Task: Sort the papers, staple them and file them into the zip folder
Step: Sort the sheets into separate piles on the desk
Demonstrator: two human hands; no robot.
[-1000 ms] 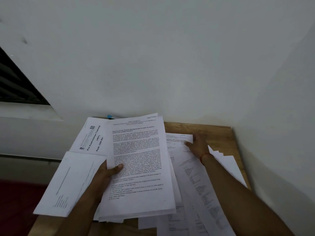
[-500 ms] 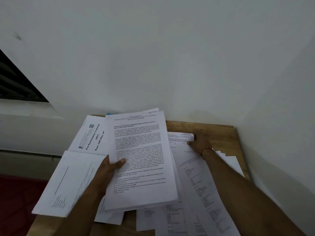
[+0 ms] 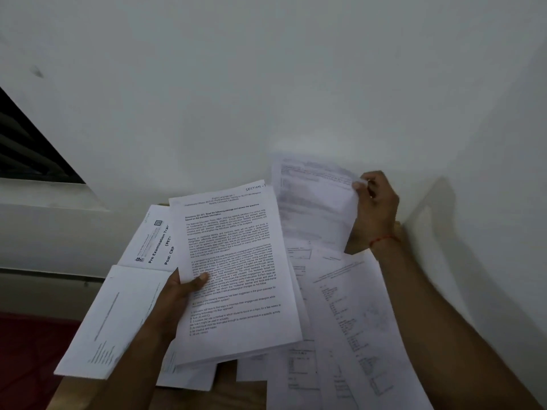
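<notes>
Left hand (image 3: 174, 294) grips a printed stack (image 3: 236, 276), thumb on top. Right hand (image 3: 374, 211) pinches a raised single sheet (image 3: 313, 202), motion-blurred, text illegible. Loose papers (image 3: 355, 321) lie overlapped on the wooden table (image 3: 228, 392) by the white wall (image 3: 266, 84).

Dim, cool grey light. The lifted sheet (image 3: 313, 202) at far right is smeared by motion blur, while print on the held stack (image 3: 236, 270) reads sharp. A soft shadow (image 3: 435, 211) lies on the right wall (image 3: 488, 137); edges bow.
</notes>
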